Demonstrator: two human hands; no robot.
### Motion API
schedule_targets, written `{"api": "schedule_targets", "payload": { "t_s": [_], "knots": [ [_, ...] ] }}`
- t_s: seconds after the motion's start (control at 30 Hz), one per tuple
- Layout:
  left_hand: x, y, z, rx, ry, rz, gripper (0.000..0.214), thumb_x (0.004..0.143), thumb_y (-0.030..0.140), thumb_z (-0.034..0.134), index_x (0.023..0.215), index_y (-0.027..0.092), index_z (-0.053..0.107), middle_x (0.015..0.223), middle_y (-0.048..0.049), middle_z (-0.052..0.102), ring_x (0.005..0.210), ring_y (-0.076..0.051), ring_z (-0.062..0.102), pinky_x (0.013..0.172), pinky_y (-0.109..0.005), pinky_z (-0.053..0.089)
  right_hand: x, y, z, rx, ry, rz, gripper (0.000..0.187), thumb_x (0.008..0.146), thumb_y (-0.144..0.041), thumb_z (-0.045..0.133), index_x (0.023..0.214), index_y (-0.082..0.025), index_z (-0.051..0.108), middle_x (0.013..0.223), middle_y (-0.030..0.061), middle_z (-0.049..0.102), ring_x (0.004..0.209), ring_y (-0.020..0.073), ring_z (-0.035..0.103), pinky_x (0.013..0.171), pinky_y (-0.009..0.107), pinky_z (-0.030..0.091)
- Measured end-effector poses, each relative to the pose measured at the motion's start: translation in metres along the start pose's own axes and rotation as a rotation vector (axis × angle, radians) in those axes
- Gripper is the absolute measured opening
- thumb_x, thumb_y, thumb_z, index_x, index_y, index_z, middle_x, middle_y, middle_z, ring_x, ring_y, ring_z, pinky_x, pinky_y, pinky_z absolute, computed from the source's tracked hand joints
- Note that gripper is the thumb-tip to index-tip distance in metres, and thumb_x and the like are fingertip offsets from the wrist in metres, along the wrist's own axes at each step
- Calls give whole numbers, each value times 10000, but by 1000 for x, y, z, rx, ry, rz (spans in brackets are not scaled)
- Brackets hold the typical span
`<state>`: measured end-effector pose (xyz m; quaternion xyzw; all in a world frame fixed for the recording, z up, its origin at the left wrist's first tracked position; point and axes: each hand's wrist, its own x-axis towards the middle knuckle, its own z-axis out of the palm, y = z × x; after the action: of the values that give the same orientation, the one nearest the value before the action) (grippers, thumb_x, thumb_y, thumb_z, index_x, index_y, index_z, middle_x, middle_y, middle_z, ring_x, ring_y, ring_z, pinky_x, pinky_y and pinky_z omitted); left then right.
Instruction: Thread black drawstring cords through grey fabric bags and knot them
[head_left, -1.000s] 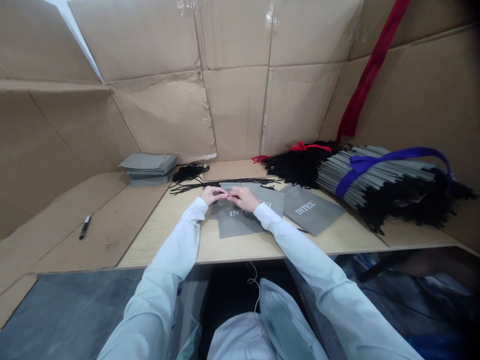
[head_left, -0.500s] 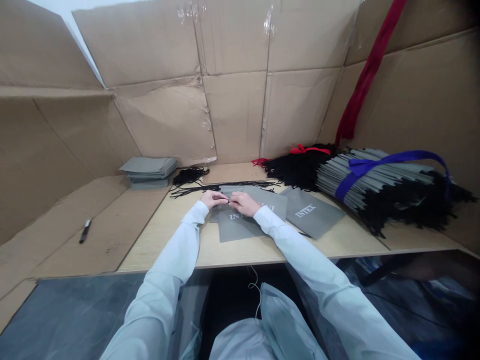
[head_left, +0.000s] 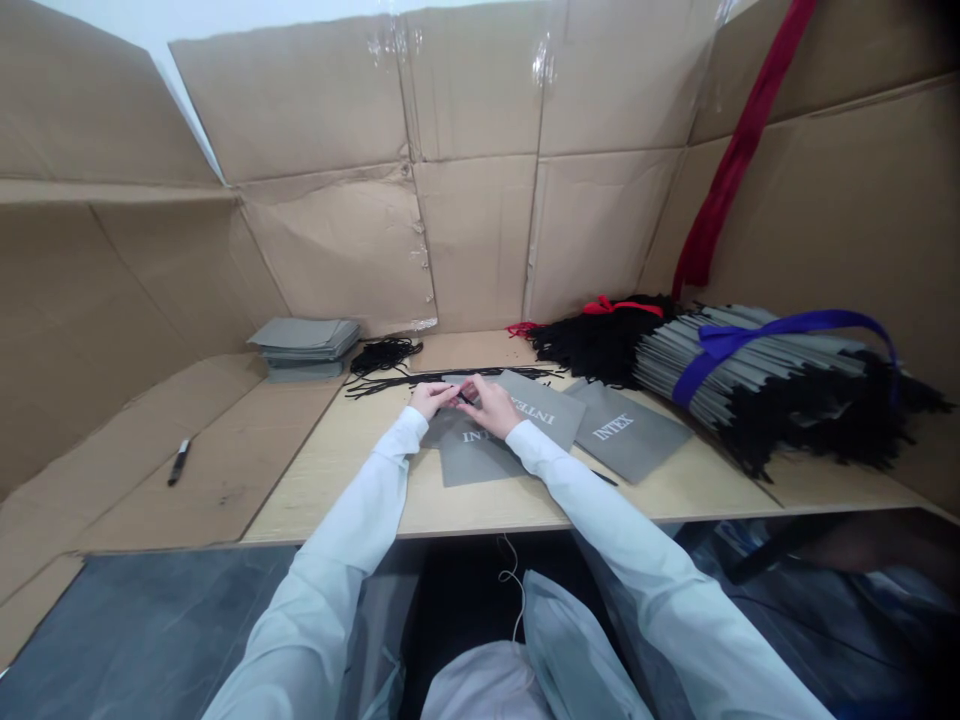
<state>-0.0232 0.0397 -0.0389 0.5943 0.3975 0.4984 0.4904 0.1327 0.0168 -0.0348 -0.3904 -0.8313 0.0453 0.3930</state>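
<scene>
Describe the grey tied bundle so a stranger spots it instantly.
Find the pale wooden tabletop amid brown cardboard walls. At right lies a thick grey bundle of flat, black-fringed pieces. Its blue ribbon sets it apart from the black bundle with red ribbon.

Left hand (head_left: pixel 433 398): over the gray sheet (head_left: pixel 476 467)
Right hand (head_left: pixel 489 406): pinching a black strand (head_left: pixel 466 399) above the sheet
Black cords (head_left: pixel 405 380): behind the sheet
Gray stack (head_left: pixel 306 345): left of it
Purple-tied bundle (head_left: pixel 780 352): right of it
</scene>
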Motion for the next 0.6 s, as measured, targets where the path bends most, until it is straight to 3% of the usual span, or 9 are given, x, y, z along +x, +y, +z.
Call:
{"api": "schedule_targets", "payload": {
  "t_s": [0.17, 0.37, 0.43, 0.6],
  "knots": [
    [-2, 4, 12, -126, 79, -53, 378, 473, 372, 663, 722, 89, 637, 701, -71, 622, 640, -137, 555, 662, -294, 456, 2, -6, 5, -9, 101, 76, 187, 721, -312, 473, 860, -187, 492, 742, 22, 572, 697, 126, 513, 653, 231, 344],
    [-1, -2, 16, -158, 192, -106, 342, 463, 346, 664, 684, 87, 635, 689, -86, 624, 620, -148, 561, 656, -311, 457, 4, -7, 8, -55, 103, 78, 142, 722, -248, 460, 825, -175, 524, 765, 37, 556, 734, 135, 492, 669, 238, 344],
    [1, -5, 14, -70, 220, -70, 328, 493, 353, 639, 697, 97, 636, 697, -76, 625, 606, -143, 556, 648, -308, 455, 4, -6, 11, -61, 105, 95, 154, 728, -241, 445, 827, -172, 540, 779, 44, 554, 737, 136, 490, 672, 239, 345],
    [1, -9, 10, 391, 342, 113, 199, 602, 306, 548, 656, 139, 640, 705, -58, 624, 690, -162, 546, 705, -299, 414, 5, -4, 20, -85, 96, 168, 202, 727, -283, 436, 834, -178, 572, 786, 45, 564, 693, 129, 498, 647, 230, 347]
  ]
}}
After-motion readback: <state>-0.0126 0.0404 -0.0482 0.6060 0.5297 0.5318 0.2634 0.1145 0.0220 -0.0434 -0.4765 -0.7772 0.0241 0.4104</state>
